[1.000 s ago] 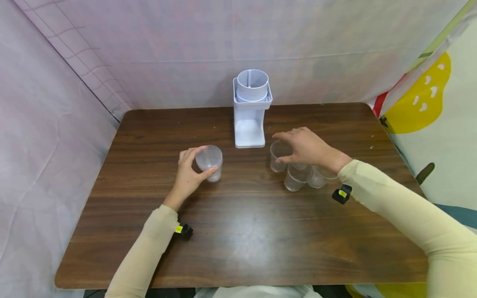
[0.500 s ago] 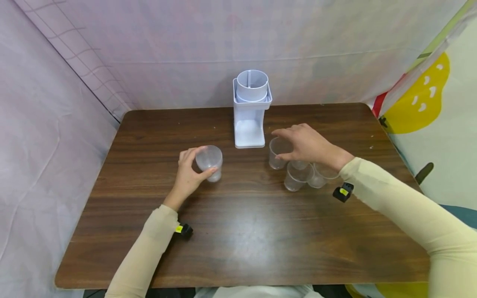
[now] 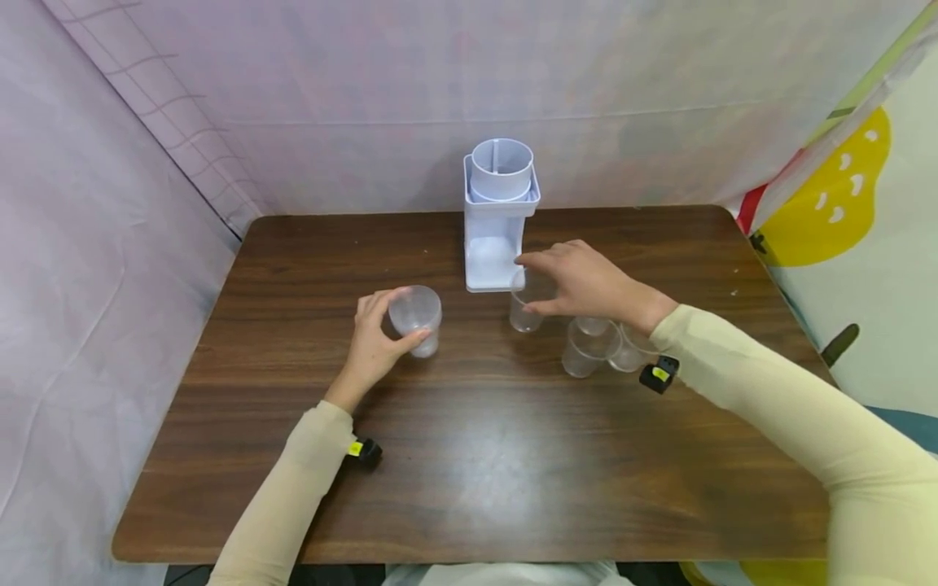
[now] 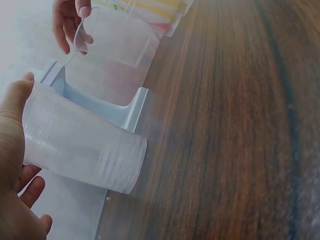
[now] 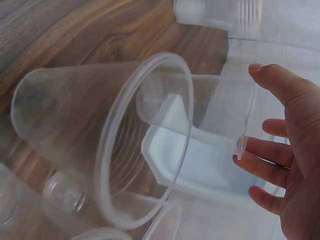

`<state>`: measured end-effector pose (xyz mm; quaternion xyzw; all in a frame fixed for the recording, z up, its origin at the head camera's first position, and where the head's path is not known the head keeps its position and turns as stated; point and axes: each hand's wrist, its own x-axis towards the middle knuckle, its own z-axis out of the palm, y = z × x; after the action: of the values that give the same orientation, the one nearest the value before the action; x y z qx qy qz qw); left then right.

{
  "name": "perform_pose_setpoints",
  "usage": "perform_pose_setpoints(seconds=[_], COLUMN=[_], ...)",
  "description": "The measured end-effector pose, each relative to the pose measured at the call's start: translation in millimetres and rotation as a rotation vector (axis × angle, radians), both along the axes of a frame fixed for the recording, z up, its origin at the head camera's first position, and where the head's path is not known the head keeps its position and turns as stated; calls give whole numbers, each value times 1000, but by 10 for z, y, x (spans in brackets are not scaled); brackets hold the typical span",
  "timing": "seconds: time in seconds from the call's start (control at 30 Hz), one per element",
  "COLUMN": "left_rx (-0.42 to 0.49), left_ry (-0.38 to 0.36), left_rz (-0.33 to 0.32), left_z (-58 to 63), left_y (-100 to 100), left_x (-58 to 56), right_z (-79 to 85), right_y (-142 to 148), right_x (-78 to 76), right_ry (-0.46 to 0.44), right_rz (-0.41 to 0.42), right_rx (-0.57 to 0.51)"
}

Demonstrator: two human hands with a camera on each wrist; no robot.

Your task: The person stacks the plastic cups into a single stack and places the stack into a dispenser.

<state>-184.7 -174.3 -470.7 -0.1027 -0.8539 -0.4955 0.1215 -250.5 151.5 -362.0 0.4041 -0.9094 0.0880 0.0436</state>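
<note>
My left hand (image 3: 370, 346) grips a stack of nested clear plastic cups (image 3: 419, 313), thumb on the near side and fingers round the far side. The several stacked layers show in the left wrist view, near the base (image 4: 120, 167). To the right, my right hand (image 3: 589, 281) pinches the rim of a single clear cup (image 3: 523, 317), just in front of the white holder (image 3: 493, 264). Whether this cup touches the table cannot be told. Below my right wrist stand more clear cups (image 3: 581, 360), partly covered by the hand and sleeve.
The white holder carries a round tube (image 3: 501, 183) on top and stands at the table's back edge, against a pale curtain (image 3: 352, 122). Brown wood tabletop (image 3: 469, 456) stretches in front of both hands. A yellow-printed cloth (image 3: 828, 195) hangs at the right.
My right hand has moved left with the single cup, away from the other cups and closer to the white holder. My left hand keeps its grip on the stack, hardly moving.
</note>
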Motion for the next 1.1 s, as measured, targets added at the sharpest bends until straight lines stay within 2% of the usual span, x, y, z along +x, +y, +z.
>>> perform_pose_setpoints(seconds=[0.5, 1.1], left_rx=[3, 0], left_ry=[-5, 4], left_rz=[-2, -12], left_z=[-7, -7], left_y=[-3, -20], left_x=[-15, -15], right_z=[-30, 25], right_y=[-377, -737], right_x=[-17, 27], right_ry=[4, -25], right_rz=[88, 149], right_rx=[19, 14])
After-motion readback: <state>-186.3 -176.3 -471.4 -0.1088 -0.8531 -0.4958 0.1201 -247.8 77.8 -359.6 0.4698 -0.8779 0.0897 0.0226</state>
